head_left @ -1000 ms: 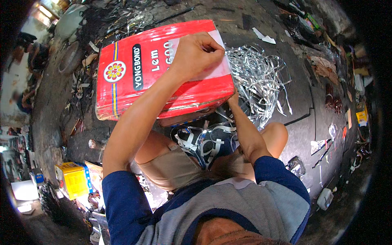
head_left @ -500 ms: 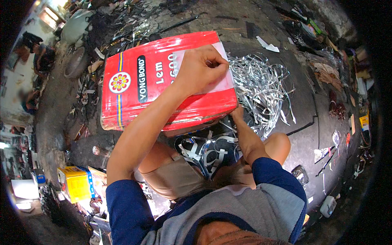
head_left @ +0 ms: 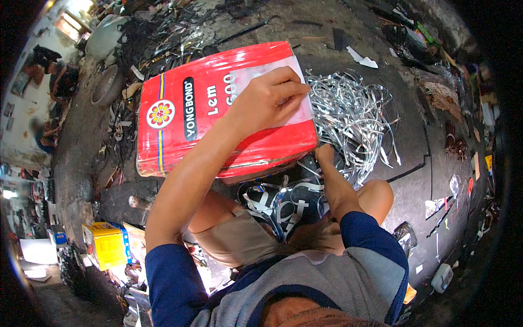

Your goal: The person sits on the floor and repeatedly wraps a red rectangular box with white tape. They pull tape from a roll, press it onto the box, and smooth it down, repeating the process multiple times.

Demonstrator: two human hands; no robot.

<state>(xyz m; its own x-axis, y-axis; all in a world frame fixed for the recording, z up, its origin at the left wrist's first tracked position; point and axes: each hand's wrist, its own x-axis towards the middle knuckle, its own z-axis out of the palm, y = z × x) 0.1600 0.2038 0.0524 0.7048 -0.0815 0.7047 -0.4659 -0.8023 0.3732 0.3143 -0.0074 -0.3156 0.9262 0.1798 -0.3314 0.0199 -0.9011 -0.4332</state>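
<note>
A large red metal can (head_left: 180, 150), with printed lettering and a round flower emblem, lies on its side in front of my crossed legs. A pale, whitish patch (head_left: 283, 117) covers the right part of its upper face. My left hand (head_left: 267, 101) lies over this patch, its fingers bent and pinched near the can's right edge; what is between the fingertips is too small to make out. Below the lower right corner is my right hand (head_left: 325, 153), curled, its fingertips partly hidden. Beyond the can's right end spreads a tangled heap of shiny silver strips (head_left: 357, 114).
Between my legs lies a dark cloth with white markings (head_left: 297, 210), with silver strips on it. A yellow box (head_left: 103, 245) stands at the left. Scraps litter the far floor. Two people (head_left: 60, 82) are at the far left, and a white plastic container (head_left: 442, 278) is at the lower right.
My left hand has shifted slightly down and right over the patch, its fingers now flatter. My right hand has drawn a little away from the can's corner and shows more.
</note>
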